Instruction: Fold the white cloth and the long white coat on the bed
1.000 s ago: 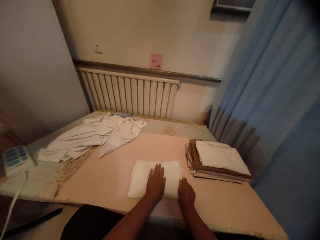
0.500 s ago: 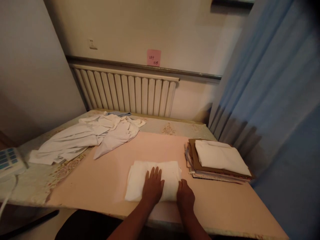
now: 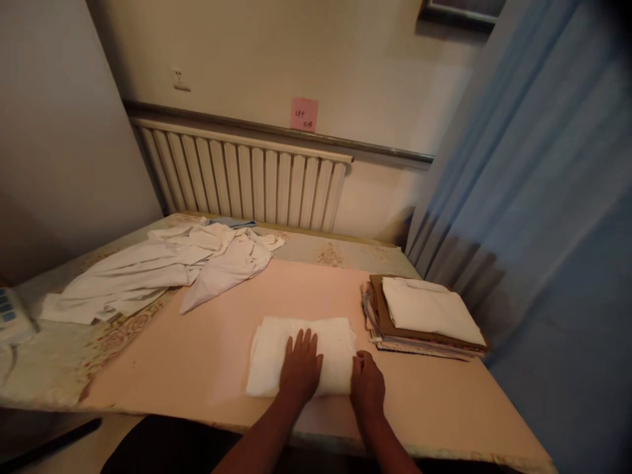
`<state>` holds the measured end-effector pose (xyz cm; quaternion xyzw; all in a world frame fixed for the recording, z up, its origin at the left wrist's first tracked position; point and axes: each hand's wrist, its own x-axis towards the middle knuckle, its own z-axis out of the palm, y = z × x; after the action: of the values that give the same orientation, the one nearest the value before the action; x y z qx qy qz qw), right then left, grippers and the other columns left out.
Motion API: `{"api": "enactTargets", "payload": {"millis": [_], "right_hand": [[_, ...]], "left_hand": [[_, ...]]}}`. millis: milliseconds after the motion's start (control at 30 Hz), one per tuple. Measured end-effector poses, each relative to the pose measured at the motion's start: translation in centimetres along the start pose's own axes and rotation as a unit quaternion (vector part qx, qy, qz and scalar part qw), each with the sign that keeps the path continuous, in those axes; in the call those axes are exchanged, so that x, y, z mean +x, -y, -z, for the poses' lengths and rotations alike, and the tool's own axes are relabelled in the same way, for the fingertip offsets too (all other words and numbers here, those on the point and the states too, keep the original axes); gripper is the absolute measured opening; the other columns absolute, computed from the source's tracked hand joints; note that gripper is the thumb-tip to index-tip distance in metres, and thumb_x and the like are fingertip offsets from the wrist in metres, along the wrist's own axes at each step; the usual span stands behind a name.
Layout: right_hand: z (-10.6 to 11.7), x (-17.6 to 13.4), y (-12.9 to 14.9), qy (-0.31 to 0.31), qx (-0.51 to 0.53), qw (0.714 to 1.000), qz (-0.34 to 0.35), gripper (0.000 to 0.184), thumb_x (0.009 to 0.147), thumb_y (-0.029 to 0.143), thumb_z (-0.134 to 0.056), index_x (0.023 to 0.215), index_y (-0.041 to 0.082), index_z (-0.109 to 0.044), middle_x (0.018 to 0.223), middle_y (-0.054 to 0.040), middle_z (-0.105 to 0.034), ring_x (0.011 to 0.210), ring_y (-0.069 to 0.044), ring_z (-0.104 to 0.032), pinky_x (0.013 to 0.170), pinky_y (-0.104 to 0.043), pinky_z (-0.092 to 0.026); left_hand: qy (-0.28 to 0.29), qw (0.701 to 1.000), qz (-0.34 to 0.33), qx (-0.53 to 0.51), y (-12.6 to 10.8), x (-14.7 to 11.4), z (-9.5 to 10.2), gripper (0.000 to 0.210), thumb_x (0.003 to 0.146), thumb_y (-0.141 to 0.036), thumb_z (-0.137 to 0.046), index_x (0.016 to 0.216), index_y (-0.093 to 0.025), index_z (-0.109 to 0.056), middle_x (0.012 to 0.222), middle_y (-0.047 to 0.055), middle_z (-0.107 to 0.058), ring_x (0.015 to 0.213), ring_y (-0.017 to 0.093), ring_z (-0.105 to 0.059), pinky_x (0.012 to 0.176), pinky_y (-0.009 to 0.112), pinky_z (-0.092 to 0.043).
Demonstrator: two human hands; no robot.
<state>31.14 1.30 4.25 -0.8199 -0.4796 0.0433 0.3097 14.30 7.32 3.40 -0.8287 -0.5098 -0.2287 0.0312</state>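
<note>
A folded white cloth [image 3: 332, 336] lies flat near the front edge of the pink sheet [image 3: 197, 368]. Spread flat across its middle is my left hand [image 3: 301, 368], fingers stretched forward. My right hand [image 3: 368, 385] is at the cloth's right edge with fingers curled in and the thumb side against the fabric; it seems to pinch the edge, though the fingertips are partly hidden.
On the right stands a stack of folded fabrics [image 3: 424, 339] topped by a white folded piece [image 3: 429, 306]. Loose white cloths [image 3: 148, 270] lie crumpled at back left. A white device with blue keys [image 3: 14, 319] is at the left edge; a blue curtain [image 3: 533, 230] hangs right.
The view has shifted slightly. Both hands stay on the cloth in nearly the same places; the right hand's fingers have moved a little at the edge.
</note>
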Motion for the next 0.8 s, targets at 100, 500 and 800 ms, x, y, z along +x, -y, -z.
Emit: {"api": "enactTargets", "payload": {"millis": [100,500,800], "right_hand": [[0.3,0.5,0.8,-0.085,0.013,0.993,0.075,0.033,0.094,0.031,-0.032,0.109,0.015,-0.057,0.104,-0.0129,-0.063,0.101,-0.024,-0.057,0.088,-0.033,-0.04],[-3.6,3.4,1.1,-0.003,0.086,0.987,0.133,0.022,0.083,0.022,-0.048,0.099,0.018,-0.063,0.093,-0.0059,-0.063,0.085,-0.018,-0.06,0.079,-0.027,-0.045],[-4.0,3.7,1.0,-0.023,0.045,0.987,0.152,0.02,0.087,0.022,-0.045,0.094,0.02,-0.063,0.094,-0.006,-0.064,0.087,-0.02,-0.059,0.08,-0.028,-0.042]], "left_hand": [[0.004,1.0,0.003,-0.006,-0.1,0.0,0.0,0.047,0.093,-0.035,-0.037,0.137,-0.019,-0.047,0.145,0.01,-0.044,0.138,0.028,-0.032,0.114,0.051,-0.023],[0.002,1.0,-0.006,0.026,0.0,0.0,-0.2,0.048,0.093,-0.034,-0.038,0.137,-0.017,-0.047,0.144,0.01,-0.046,0.137,0.028,-0.034,0.113,0.051,-0.025],[0.011,0.999,-0.004,0.043,0.0,0.2,-0.4,0.048,0.094,-0.037,-0.037,0.136,-0.018,-0.047,0.144,0.009,-0.046,0.137,0.027,-0.035,0.112,0.051,-0.026]]}}
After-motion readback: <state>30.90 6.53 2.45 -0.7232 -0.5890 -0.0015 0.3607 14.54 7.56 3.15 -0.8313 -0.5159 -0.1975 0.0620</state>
